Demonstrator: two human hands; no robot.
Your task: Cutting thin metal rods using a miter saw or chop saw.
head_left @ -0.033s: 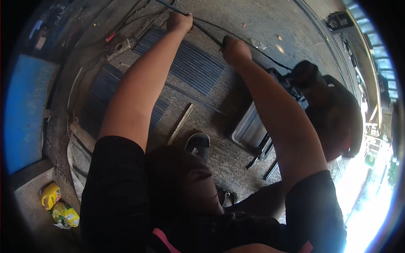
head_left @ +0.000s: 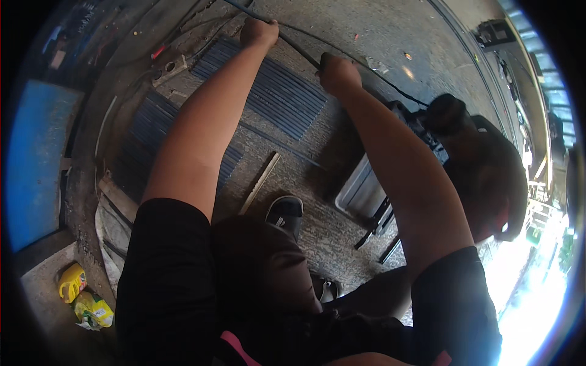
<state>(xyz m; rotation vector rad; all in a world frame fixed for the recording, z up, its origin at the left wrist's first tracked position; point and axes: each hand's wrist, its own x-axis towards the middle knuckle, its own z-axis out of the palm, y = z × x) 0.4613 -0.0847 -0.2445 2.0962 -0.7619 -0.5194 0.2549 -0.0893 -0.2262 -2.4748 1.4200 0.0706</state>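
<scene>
Both my arms reach forward over the floor. My left hand [head_left: 260, 33] is closed round a long, thin dark bar [head_left: 297, 47] that runs in from the top edge. My right hand [head_left: 339, 74] grips the same bar nearer its right end, which is hidden by the fist. Below my hands, a row of dark metal bars [head_left: 262, 85] lies side by side on the concrete. A second row of bars [head_left: 143, 131] is partly hidden behind my left forearm. A single thin bar [head_left: 274, 140] lies between the rows and the machine.
At right, partly behind my right arm, stands a dark power machine [head_left: 482, 165] with a grey base [head_left: 357, 186]. Its black cord [head_left: 390, 85] crosses the floor. A wooden strip [head_left: 261, 182] lies by my shoe [head_left: 285, 213]. At left are a blue panel [head_left: 39, 158] and a yellow container [head_left: 72, 282].
</scene>
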